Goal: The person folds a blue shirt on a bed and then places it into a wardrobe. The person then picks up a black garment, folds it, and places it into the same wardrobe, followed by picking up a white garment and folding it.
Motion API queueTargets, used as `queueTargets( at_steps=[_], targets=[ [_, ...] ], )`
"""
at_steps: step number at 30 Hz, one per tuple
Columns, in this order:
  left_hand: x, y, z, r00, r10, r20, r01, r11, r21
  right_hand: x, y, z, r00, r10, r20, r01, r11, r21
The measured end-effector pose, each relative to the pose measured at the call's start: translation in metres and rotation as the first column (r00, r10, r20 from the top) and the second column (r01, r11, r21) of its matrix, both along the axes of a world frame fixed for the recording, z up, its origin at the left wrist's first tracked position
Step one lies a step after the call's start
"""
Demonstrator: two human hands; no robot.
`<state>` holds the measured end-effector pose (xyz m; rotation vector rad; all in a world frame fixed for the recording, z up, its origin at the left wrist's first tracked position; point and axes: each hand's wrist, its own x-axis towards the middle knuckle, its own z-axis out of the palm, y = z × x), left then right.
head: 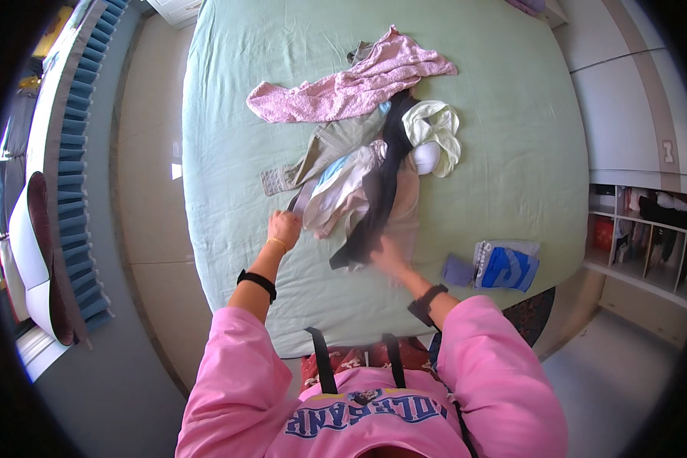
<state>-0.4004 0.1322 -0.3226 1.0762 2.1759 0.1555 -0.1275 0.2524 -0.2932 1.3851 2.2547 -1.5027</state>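
Observation:
A loose pile of clothes lies on the pale green bed sheet (509, 143) before me. My left hand (284, 229) is closed on the edge of a grey and white garment (304, 200) at the pile's near left. Blurred by motion, my right hand (386, 255) is at the near end of a long black garment (385, 183); its grip is unclear. Beside the black cloth are a beige sheer garment (406, 200) and a pale bra (427, 157). A khaki garment (332, 143) and a pink textured cloth (349, 91) lie farther back.
Near the bed's right edge sit a folded blue and grey garment (506, 266) and a small folded purple cloth (458, 270). Open shelves (644, 229) with clothes stand at the right. A blue pleated curtain (80, 172) hangs at the left.

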Motion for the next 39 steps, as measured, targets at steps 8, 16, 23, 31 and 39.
queueTargets(
  at_steps=[8, 16, 23, 31, 39],
  targets=[
    [0.011, 0.007, 0.01, 0.978, 0.156, -0.139, -0.075, 0.884, 0.461, 0.058, -0.129, 0.071, 0.842, 0.539, -0.027, -0.522, 0.8, -0.297],
    [0.113, -0.026, -0.019, 0.848, 0.156, 0.506, -0.055, 0.976, -0.21, 0.046, -0.163, 0.116, 0.83, 0.551, -0.086, -0.557, 0.809, -0.189],
    [0.199, -0.089, 0.05, 0.687, 0.258, 0.679, -0.072, 0.954, -0.291, 0.041, -0.173, 0.154, 0.705, 0.702, -0.104, -0.709, 0.695, -0.115],
    [0.153, -0.115, 0.156, -0.062, 0.525, 0.849, -0.526, 0.706, -0.475, 0.088, -0.152, 0.134, 0.923, 0.368, -0.115, -0.373, 0.927, -0.027],
    [0.209, -0.148, 0.243, 0.952, -0.05, 0.303, -0.103, 0.877, 0.469, 0.053, -0.115, 0.183, 0.96, -0.211, -0.183, 0.09, 0.854, -0.513]
  ],
)
